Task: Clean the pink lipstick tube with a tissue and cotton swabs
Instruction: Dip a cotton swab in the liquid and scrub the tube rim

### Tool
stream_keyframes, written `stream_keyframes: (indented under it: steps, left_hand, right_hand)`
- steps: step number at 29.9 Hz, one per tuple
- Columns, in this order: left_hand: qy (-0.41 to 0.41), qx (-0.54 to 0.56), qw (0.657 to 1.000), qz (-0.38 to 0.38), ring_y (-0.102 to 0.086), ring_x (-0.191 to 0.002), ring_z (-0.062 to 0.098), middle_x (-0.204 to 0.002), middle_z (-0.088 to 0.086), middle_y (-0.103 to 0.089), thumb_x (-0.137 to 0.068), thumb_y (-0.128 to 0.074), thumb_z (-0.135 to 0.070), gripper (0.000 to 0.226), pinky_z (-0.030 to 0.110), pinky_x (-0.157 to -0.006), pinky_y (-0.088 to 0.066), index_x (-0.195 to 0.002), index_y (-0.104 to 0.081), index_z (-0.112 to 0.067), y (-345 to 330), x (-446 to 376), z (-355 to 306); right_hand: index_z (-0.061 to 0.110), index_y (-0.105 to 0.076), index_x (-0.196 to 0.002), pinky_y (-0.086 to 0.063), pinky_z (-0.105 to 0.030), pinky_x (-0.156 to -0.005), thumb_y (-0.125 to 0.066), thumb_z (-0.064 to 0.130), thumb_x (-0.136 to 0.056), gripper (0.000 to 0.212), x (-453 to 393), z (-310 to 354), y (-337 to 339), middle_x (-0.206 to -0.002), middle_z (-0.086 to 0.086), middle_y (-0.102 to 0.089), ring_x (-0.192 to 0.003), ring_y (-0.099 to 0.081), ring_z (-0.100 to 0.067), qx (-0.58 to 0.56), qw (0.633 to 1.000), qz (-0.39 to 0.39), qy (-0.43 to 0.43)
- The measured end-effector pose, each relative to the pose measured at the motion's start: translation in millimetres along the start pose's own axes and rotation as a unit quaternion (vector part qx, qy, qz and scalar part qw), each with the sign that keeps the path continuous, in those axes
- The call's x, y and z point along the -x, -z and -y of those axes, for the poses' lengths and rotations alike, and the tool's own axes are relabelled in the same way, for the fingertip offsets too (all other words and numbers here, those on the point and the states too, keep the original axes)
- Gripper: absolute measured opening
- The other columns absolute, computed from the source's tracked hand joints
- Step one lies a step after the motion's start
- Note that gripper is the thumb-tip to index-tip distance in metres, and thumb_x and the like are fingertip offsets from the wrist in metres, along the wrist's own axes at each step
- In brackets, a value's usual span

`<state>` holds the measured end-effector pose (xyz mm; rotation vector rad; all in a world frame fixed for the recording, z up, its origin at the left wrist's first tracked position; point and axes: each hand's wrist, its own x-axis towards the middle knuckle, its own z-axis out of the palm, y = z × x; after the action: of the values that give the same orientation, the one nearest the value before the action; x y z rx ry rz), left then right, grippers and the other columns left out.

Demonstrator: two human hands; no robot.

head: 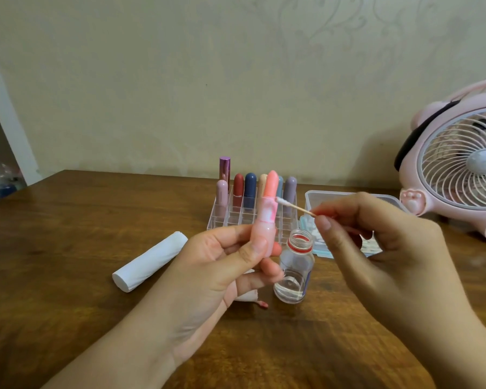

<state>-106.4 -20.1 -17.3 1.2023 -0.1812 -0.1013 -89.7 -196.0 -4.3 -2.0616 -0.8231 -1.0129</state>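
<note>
On the brown wooden table (pixel 68 276) I see a clear acrylic organiser (pixel 236 217) at twelve o'clock from my hands, with capped lipsticks (pixel 249 189) in several colours standing upright in its compartments. At ten o'clock lies a white roll of tissue (pixel 149 261) on its side. A small clear glass bottle with a red-ringed open neck (pixel 295 270) stands between my hands, just below the swab, with a little clear liquid at its bottom. Behind my right hand (pixel 376 248) sits a clear plastic box (pixel 348 196), partly hidden by my fingers, and at two o'clock a pink desk fan (pixel 460 164). A crumpled white tissue (pixel 246 296) shows beneath my left hand (pixel 216 265). My left thumb and fingers are clamped round the base of the pink lipstick tube (pixel 267 217), held upright above the table with its coral bullet extended; the sleeve below the bullet is smeared pink and white. My right thumb and forefinger pinch a wooden-stemmed cotton swab (pixel 292 204), its white tip touching the tube's upper sleeve.
</note>
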Motion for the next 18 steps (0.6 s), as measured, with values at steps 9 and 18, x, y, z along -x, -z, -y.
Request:
stream_keyframes:
  steps: [9,18]
  left_hand:
    - [0.002,0.002,1.000,0.011,-0.063,-0.055,0.010,-0.070,0.006,-0.069,-0.062,-0.068,-0.019,0.024,0.026,-0.064,-0.057,-0.082,-0.076,-0.008,0.1,0.9,-1.5]
    - [-0.008,-0.007,1.000,0.014,-0.062,-0.056,0.011,-0.067,0.006,-0.067,-0.063,-0.067,-0.018,0.023,0.024,-0.061,-0.056,-0.081,-0.076,-0.008,-0.5,1.9,-1.8]
  right_hand:
    - [0.019,-0.065,-0.083,-0.042,-0.013,-0.058,-0.054,0.023,-0.083,0.012,0.3,0.7,-1.8,-0.067,0.008,-0.063,-0.064,-0.053,-0.010,0.016,1.000,-0.007,0.006]
    - [0.018,-0.066,-0.080,-0.039,-0.013,-0.055,-0.056,0.024,-0.083,0.012,0.4,1.5,-1.9,-0.064,0.011,-0.058,-0.060,-0.049,-0.009,0.024,0.999,0.021,0.020]
